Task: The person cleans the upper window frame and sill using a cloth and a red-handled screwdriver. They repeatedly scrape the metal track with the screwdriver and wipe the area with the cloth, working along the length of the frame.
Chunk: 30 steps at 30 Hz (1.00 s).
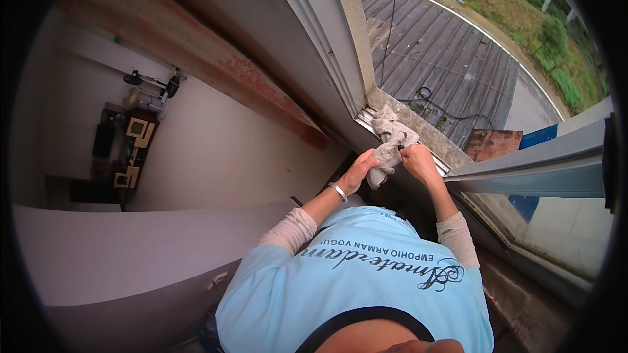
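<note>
A crumpled, dirty light-grey cloth (389, 132) lies bunched over the window track (367, 119), with one end hanging down on my side of the sill. My left hand (358, 172), a silver bracelet on its wrist, is closed on the lower left part of the cloth. My right hand (418, 161) is curled into a fist against the cloth's right side. A small dark bit shows by its fingers; whether it grips this or only a fold of cloth cannot be made out.
The sliding window's frame (523, 182) stands to the right, another frame (320, 33) on the left. Outside the concrete ledge (435, 136) are a black cable and a corrugated roof (445, 59). Far left, a dark cabinet (124, 147) stands against the room's wall.
</note>
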Available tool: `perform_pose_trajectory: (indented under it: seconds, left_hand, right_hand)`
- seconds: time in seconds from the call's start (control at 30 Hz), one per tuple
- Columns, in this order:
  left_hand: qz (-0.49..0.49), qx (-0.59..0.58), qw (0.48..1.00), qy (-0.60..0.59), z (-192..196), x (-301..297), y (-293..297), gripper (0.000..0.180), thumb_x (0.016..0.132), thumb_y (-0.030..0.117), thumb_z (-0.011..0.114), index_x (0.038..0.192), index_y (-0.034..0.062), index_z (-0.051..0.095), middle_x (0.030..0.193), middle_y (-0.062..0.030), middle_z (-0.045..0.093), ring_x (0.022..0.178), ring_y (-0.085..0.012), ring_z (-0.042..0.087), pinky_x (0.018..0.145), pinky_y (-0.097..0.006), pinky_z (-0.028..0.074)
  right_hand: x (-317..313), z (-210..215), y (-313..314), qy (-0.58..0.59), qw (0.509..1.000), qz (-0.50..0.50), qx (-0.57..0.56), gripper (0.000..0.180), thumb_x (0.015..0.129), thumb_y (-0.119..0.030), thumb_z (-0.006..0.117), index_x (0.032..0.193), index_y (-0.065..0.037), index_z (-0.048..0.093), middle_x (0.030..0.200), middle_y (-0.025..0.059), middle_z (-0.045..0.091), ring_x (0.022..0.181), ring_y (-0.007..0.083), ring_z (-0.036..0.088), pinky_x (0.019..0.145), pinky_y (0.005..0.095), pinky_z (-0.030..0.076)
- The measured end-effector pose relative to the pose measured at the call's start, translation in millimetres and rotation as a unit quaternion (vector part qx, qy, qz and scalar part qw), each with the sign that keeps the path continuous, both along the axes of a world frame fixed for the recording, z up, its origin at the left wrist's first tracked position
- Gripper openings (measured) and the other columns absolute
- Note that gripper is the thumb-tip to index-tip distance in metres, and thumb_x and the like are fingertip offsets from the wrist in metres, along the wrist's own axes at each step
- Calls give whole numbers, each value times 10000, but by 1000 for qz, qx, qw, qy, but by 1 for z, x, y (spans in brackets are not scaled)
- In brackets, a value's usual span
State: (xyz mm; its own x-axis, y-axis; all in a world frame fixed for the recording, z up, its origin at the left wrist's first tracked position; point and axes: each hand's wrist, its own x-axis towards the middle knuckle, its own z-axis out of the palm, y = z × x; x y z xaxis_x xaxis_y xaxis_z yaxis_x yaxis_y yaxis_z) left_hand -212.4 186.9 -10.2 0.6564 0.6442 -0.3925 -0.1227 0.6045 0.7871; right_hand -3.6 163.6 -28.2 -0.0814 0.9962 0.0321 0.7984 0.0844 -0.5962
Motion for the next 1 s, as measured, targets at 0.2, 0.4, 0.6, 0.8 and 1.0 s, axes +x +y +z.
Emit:
perform_pose_trajectory:
  seconds: [0.2,0.4,0.6,0.8,1.0]
  left_hand:
    - [23,32,999,10,-24,-3,15,441,861,179,595,1232,28,413,1131,-97,557,1028,-149,556,907,-291,451]
    - [51,-19,999,5,-18,-14,33,457,866,196,607,1226,22,386,1138,-105,545,1034,-170,568,894,-311,477]
    - [27,-44,999,1,-35,-26,51,632,860,264,645,1355,11,344,1207,-71,532,1044,-128,551,901,-278,455]
    - [-56,-27,998,25,-13,-25,67,452,860,278,641,1215,17,536,1048,-25,605,922,-103,571,839,-260,465]
    - [-128,75,989,24,4,5,65,435,895,212,593,1270,17,489,1095,-24,594,950,-79,547,841,-247,452]
  right_hand:
    - [16,22,57,-118,980,139,-75,139,664,-101,549,678,-60,682,738,169,643,740,350,633,674,417,507]
    - [14,24,96,-70,975,186,-101,137,713,-120,536,652,-9,588,644,215,545,615,392,530,581,444,418]
    - [2,27,109,-9,967,182,-176,154,739,-88,510,625,5,556,527,178,512,471,292,528,477,382,419]
    - [-4,21,81,301,888,-14,-349,416,919,-183,486,533,-28,514,427,30,477,337,120,469,329,273,364]
    - [-31,-7,6,782,579,-166,-159,333,946,-263,555,756,11,561,540,60,534,352,131,458,305,229,333]
